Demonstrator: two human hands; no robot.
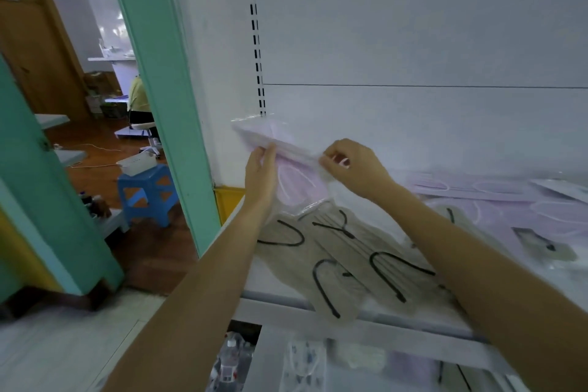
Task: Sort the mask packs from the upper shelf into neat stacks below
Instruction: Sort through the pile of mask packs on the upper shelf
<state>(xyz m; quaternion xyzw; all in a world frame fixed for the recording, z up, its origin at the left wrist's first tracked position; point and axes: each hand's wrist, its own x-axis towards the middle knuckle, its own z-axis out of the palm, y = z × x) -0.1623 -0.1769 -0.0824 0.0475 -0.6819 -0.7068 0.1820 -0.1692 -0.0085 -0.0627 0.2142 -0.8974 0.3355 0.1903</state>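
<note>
Over the left end of the upper shelf (276,283), close to the white back panel (413,41), I see one lilac mask pack (296,181) in clear wrap held up off the pile by both hands. Its long top edge runs from upper left, near the slotted upright (256,41), down toward the right, so the pack sits tilted rather than level. The rest of it hangs below that edge, and its white ear loops show through the plastic.

The left hand (261,177) stands at the pack's left side, fingers reaching up almost straight and closing on the top edge at their tips. I cannot make out the thumb. The right hand (354,165) has its fingers curled in and pinches the pack's right end between thumb and fingertips. The two hands are near each other, with the pack's edge stretched between them.

Under the held pack, beige mask packs (334,251) with black ear loops lie overlapped and askew on the shelf, one poking past its front lip. More lilac packs (477,191) lie flat to the right. The lower shelf (350,366) holds blurred packs I cannot sort out. A green pillar (159,73) stands to the left, with a blue stool (149,191) beyond it.
</note>
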